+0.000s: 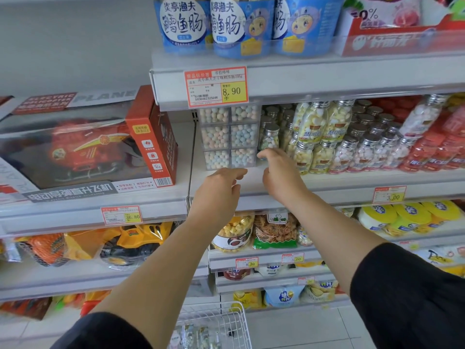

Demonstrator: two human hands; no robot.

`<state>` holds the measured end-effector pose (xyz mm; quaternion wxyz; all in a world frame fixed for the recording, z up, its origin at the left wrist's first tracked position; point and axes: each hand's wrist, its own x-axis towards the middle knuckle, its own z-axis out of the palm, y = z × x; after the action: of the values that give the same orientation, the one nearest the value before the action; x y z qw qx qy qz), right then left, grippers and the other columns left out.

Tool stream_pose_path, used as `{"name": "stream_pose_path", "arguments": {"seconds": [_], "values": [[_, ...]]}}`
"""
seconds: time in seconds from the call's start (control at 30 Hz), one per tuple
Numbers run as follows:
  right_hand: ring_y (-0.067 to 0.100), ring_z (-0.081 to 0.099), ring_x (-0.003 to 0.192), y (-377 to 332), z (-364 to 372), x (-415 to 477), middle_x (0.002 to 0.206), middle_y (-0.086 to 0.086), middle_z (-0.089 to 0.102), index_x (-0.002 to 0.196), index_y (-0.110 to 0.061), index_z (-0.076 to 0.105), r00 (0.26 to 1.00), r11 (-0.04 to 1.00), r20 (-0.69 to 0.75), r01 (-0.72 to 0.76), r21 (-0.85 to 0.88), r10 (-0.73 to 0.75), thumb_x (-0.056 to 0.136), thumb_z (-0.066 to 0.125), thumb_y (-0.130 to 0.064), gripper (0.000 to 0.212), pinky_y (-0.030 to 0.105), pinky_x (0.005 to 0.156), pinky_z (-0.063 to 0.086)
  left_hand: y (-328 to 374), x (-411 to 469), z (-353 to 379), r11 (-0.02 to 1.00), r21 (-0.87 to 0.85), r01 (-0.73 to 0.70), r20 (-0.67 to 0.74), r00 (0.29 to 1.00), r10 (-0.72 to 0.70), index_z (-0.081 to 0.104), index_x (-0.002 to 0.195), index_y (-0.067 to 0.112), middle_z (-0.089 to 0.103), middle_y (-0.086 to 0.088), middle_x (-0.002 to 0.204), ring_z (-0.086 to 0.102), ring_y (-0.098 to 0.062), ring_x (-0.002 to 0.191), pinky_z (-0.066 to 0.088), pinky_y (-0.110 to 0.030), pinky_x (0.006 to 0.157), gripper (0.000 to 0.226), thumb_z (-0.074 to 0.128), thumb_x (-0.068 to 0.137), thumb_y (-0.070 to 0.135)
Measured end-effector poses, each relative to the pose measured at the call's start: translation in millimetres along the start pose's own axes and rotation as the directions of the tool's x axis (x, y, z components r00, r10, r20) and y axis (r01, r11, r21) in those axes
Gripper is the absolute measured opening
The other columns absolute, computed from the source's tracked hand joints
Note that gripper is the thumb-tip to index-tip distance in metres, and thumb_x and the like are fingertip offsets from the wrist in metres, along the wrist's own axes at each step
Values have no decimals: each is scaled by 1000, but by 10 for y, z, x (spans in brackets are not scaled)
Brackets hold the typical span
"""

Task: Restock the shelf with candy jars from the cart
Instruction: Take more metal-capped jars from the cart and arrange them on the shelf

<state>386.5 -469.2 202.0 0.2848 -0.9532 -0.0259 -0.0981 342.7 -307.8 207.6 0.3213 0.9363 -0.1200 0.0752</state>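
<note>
Small clear candy jars (324,137) with silver caps stand in rows on the middle shelf (352,183). Left of them are stacked clear boxes (230,137) of pastel candy balls. My right hand (281,175) reaches into the shelf, fingertips touching the foot of a small jar (270,137) beside the boxes; it holds nothing. My left hand (221,190) hovers over the shelf's front, below the boxes, fingers relaxed and empty. The white wire cart (221,323) is at the bottom with a few jars inside.
Blue fish-sausage tubs (241,26) fill the shelf above. A red toy helicopter box (83,144) sits on the left bay. Red-capped jars (432,152) stand at the right. Snack tubs and bags (251,233) fill the shelf below.
</note>
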Motion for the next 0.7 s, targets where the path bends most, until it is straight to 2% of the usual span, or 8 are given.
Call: {"name": "stream_pose_path", "arguments": {"seconds": [0.13, 0.2, 0.27, 0.37, 0.47, 0.6, 0.7], "values": [[22, 50, 122, -48, -72, -353, 139, 7, 48, 132, -11, 56, 996, 995, -69, 64, 73, -59, 94, 44, 6, 43, 31, 95, 43, 2, -190, -62, 998, -29, -59, -18, 998, 59, 60, 135, 23, 62, 5, 130, 59, -11, 116, 48, -27, 96, 41, 50, 98, 6], [16, 54, 114, -74, -45, -709, 129, 2, 56, 126, -12, 60, 980, 979, -119, 172, 110, -159, 96, 46, 2, 36, 25, 91, 43, -44, -374, -96, 994, -49, -99, -28, 995, 97, 62, 131, 21, 64, 5, 126, 60, -11, 112, 49, -25, 93, 39, 51, 98, 4], [11, 57, 103, -78, 93, -1098, 116, -2, 63, 119, -14, 64, 965, 957, -83, 257, 136, -247, 95, 51, -2, 30, 24, 84, 45, -193, -605, -81, 992, -44, -121, 2, 993, 121, 65, 127, 21, 66, 5, 122, 62, -12, 107, 51, -29, 91, 36, 52, 97, 5], [10, 62, 95, 2, 500, -1585, 107, -6, 68, 113, -17, 68, 963, 963, 143, 203, 179, -230, 95, 55, -10, 23, 30, 82, 51, -571, -1002, 50, 999, -37, -29, 103, 994, 32, 67, 123, 25, 66, 7, 119, 65, -11, 99, 55, -36, 86, 32, 52, 98, 10], [11, 64, 90, 144, 1027, -1916, 100, -6, 70, 110, -22, 70, 909, 987, 397, 72, 143, -124, 95, 56, -18, 21, 34, 80, 53, -1018, -1423, 264, 991, -47, 127, 197, 974, -115, 66, 124, 26, 65, 8, 120, 65, -10, 97, 56, -38, 85, 31, 53, 99, 13], [7, 61, 83, 340, 1718, -2301, 90, -15, 64, 108, -28, 67, 772, 999, 635, -29, 42, -4, 95, 54, -20, 20, 31, 77, 53, -1689, -2045, 661, 939, -75, 335, 239, 921, -309, 66, 122, 26, 67, 8, 116, 66, -8, 95, 55, -33, 85, 30, 55, 97, 15], [10, 63, 84, 561, 2329, -2550, 96, -17, 62, 110, -30, 65, 634, 998, 771, -54, -28, 56, 93, 53, -23, 22, 34, 82, 54, -2227, -2552, 1056, 852, -63, 519, 294, 826, -481, 66, 124, 29, 67, 13, 117, 64, -3, 94, 52, -24, 87, 31, 57, 96, 16]]}}
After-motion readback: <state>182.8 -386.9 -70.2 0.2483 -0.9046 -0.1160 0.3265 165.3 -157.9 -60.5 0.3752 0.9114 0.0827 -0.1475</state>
